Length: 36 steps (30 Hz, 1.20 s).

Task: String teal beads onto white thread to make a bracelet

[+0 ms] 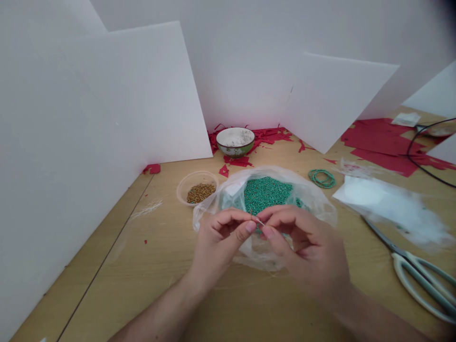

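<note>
My left hand (221, 237) and my right hand (302, 247) meet over the wooden table, fingertips pinched together on a thin needle (259, 221) that shows between them. Both hands hover just in front of a clear plastic bag (313, 199) holding a heap of small green beads (265, 192). Left of the bag stands a small clear cup (185, 183) with brownish-gold beads (200, 192). Whether a thread runs from the needle I cannot make out.
A ceramic bowl (235, 141) sits at the back among red paper scraps (270, 135). Green rubber bands (322, 178), crumpled clear plastic (392, 204), pale-handled scissors (420, 275) and red paper sheets (381, 142) lie right. White foam boards (107, 104) wall the left and back.
</note>
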### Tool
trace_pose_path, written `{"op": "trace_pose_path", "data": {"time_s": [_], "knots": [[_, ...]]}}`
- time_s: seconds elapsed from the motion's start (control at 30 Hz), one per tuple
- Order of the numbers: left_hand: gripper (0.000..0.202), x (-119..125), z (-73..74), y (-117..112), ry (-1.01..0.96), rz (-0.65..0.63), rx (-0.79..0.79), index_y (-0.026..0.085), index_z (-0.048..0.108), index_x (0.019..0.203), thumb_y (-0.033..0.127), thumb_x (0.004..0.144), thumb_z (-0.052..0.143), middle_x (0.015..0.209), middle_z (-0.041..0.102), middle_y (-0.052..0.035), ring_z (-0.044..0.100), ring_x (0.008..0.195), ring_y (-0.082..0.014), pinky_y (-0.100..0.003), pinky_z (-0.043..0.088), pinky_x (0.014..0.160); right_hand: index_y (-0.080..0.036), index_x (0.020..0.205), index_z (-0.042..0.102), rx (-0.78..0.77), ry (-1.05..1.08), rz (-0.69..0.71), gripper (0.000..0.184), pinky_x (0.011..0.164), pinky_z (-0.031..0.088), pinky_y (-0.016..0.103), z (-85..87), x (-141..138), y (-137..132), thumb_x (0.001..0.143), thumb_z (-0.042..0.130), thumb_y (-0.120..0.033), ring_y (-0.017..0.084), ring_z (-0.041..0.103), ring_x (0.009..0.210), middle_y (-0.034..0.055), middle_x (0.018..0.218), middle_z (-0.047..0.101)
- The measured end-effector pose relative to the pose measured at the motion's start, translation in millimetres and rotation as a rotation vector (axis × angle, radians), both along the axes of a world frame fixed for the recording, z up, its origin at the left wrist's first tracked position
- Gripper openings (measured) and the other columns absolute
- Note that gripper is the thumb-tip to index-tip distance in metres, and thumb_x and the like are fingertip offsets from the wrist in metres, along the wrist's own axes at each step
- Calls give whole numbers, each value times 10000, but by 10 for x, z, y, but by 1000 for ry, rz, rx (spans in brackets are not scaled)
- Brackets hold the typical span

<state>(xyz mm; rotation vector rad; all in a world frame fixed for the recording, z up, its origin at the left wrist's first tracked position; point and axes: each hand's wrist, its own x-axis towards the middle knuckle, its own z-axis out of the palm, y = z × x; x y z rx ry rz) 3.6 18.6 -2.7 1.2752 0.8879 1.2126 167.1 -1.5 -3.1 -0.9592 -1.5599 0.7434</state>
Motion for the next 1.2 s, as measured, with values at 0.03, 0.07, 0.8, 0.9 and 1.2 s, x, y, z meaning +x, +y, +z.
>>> {"op": "trace_pose_path", "data": {"time_s": [0.03, 0.07, 0.8, 0.9, 1.2], "knots": [[41, 0, 0, 6, -21, 14, -17, 223, 757, 825, 231, 792, 736, 828, 736, -16, 647, 763, -132, -239, 515, 719, -232, 881, 627, -26, 18, 15, 96, 731, 561, 298, 7, 4, 4, 855, 627, -140, 168, 656, 870, 28, 966, 666], [49, -1, -2, 11, -36, 24, -35, 228, 760, 830, 234, 785, 743, 840, 745, -15, 653, 762, -131, -237, 520, 718, -232, 882, 629, -51, 34, 31, 86, 702, 563, 284, 13, 8, 8, 860, 627, -150, 160, 659, 845, 27, 962, 667], [92, -13, -32, -31, 20, -25, -39, 184, 697, 782, 258, 835, 695, 709, 641, 10, 535, 675, -86, -184, 434, 647, -274, 1005, 664, 305, -315, -114, 246, 711, 569, 267, 47, 26, 9, 850, 630, -85, 148, 682, 790, -2, 876, 725], [68, -12, -25, -28, 88, -1, 27, 191, 714, 802, 251, 830, 699, 791, 683, -15, 583, 763, -122, -220, 454, 708, -261, 943, 654, 260, -297, -156, 204, 619, 555, 248, 49, 37, -3, 825, 648, -94, 128, 649, 697, -8, 848, 703], [68, 72, -45, -56, -17, -86, -117, 178, 754, 781, 241, 757, 764, 663, 674, -4, 566, 611, -92, -187, 475, 594, -238, 892, 666, 205, -271, -195, 165, 633, 571, 226, 87, 17, -30, 804, 657, -99, 117, 650, 691, 1, 851, 697]]}}
